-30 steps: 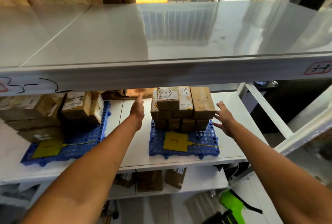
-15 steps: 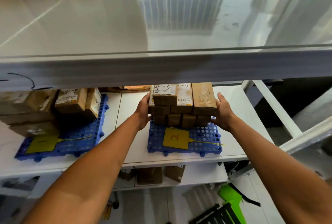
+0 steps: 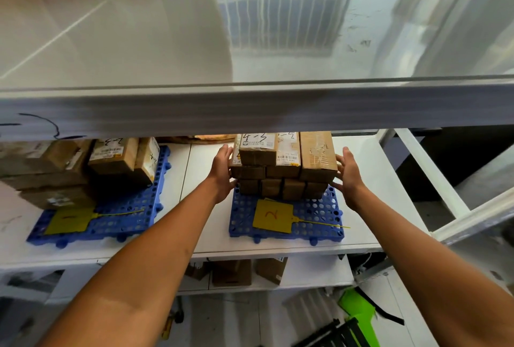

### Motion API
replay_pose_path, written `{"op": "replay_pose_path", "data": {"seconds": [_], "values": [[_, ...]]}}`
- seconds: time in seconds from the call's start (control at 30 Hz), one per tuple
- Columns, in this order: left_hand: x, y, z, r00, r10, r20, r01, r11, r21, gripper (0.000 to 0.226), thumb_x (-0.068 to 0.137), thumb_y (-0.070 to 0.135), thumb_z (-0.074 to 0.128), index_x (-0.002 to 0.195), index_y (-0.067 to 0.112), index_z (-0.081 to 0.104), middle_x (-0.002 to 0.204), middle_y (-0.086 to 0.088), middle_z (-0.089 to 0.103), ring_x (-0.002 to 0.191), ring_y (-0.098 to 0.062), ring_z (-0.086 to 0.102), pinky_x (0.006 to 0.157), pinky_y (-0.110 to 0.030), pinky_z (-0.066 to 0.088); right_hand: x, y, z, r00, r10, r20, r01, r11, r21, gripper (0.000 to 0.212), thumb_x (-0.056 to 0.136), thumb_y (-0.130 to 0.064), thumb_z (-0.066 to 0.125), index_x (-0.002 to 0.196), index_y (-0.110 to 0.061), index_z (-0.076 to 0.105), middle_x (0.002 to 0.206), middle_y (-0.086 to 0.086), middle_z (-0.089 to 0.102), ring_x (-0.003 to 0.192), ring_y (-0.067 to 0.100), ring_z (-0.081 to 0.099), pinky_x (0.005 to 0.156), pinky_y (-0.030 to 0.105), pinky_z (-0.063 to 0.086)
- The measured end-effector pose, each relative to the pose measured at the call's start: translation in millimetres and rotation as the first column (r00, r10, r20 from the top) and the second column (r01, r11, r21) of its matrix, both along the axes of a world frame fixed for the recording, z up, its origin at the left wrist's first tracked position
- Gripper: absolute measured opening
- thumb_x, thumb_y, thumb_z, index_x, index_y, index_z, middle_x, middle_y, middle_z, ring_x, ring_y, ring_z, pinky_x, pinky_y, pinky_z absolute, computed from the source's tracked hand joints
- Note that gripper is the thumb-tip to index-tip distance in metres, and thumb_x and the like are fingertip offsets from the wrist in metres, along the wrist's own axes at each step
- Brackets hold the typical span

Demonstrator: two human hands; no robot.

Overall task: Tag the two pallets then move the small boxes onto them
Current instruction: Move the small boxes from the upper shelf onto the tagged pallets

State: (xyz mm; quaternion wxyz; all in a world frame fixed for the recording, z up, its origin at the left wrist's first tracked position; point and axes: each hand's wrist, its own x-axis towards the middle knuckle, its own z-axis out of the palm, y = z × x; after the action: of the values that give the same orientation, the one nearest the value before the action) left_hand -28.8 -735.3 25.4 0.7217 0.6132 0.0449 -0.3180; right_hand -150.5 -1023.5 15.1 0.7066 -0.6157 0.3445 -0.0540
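Observation:
Two blue pallets lie on the middle shelf. The right pallet point(image 3: 319, 224) carries a yellow tag marked 2 point(image 3: 272, 215) and a stack of small brown boxes point(image 3: 283, 165) at its back. My left hand point(image 3: 222, 174) rests flat against the stack's left side. My right hand point(image 3: 349, 176) has its fingers spread, palm facing the stack's right side, touching it at most lightly. The left pallet point(image 3: 130, 207) bears a yellow tag point(image 3: 69, 220) and larger brown boxes point(image 3: 114, 157).
The upper shelf's edge point(image 3: 250, 112) hangs low just above the stack. More boxes point(image 3: 232, 273) sit on the lower shelf. A white rack frame point(image 3: 428, 174) stands to the right. A green object point(image 3: 358, 307) lies on the floor.
Both hands came in from either side and closed onto the sides of the stack on the right pallet. The right hand has since eased slightly outward.

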Motion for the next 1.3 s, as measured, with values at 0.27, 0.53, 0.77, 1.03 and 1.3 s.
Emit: {"op": "replay_pose_path", "data": {"seconds": [0.27, 0.53, 0.77, 1.03, 1.3], "values": [[-23, 27, -31, 0.984, 0.117, -0.138, -0.052, 0.913, 0.405, 0.041, 0.106, 0.025, 0.042, 0.142, 0.007, 0.049, 0.130, -0.011, 0.060, 0.112, -0.027, 0.060, 0.091, -0.038, 0.053, -38, -14, -38, 0.942, 0.050, -0.331, -0.154, 0.943, -0.296, 0.048, 0.092, -0.022, 0.076, 0.134, -0.004, 0.060, 0.120, 0.024, 0.069, 0.098, 0.032, 0.065, 0.090, 0.046, 0.055], [-41, 27, -59, 0.991, -0.125, 0.052, 0.081, 0.857, 0.510, 0.044, 0.096, 0.005, 0.066, 0.138, 0.012, 0.058, 0.130, -0.013, 0.065, 0.114, -0.027, 0.061, 0.096, -0.038, 0.054, -40, -9, -49, 0.964, -0.001, -0.268, -0.087, 0.943, -0.320, 0.051, 0.087, -0.013, 0.081, 0.135, -0.008, 0.063, 0.117, 0.021, 0.073, 0.105, 0.034, 0.071, 0.097, 0.048, 0.058], [-48, 17, -59, 0.988, -0.123, 0.098, 0.057, 0.860, 0.507, 0.036, 0.098, 0.004, 0.061, 0.132, 0.015, 0.062, 0.127, -0.011, 0.065, 0.103, -0.021, 0.060, 0.073, -0.025, 0.051, -33, -21, -52, 0.970, -0.014, -0.242, -0.065, 0.947, -0.316, 0.050, 0.089, -0.011, 0.079, 0.137, -0.007, 0.064, 0.123, 0.021, 0.071, 0.111, 0.036, 0.069, 0.101, 0.050, 0.056], [-29, 21, -33, 0.980, 0.110, 0.168, -0.172, 0.893, 0.415, 0.044, 0.105, 0.031, 0.047, 0.147, 0.016, 0.051, 0.149, -0.008, 0.052, 0.134, -0.027, 0.050, 0.114, -0.047, 0.042, -18, -21, -26, 0.977, -0.156, -0.144, 0.082, 0.904, -0.420, 0.042, 0.103, -0.037, 0.047, 0.125, -0.009, 0.069, 0.128, 0.013, 0.069, 0.115, 0.030, 0.061, 0.098, 0.040, 0.046], [-22, 2, 10, 0.985, 0.024, 0.169, -0.049, 0.988, 0.144, 0.039, 0.103, 0.044, 0.040, 0.131, 0.035, 0.066, 0.128, 0.003, 0.068, 0.121, -0.020, 0.061, 0.098, -0.041, 0.052, 7, -8, 16, 0.996, -0.034, 0.085, 0.042, 0.995, -0.089, 0.041, 0.102, -0.050, 0.042, 0.116, -0.028, 0.074, 0.106, -0.005, 0.080, 0.088, 0.007, 0.077, 0.064, 0.021, 0.056]]}}
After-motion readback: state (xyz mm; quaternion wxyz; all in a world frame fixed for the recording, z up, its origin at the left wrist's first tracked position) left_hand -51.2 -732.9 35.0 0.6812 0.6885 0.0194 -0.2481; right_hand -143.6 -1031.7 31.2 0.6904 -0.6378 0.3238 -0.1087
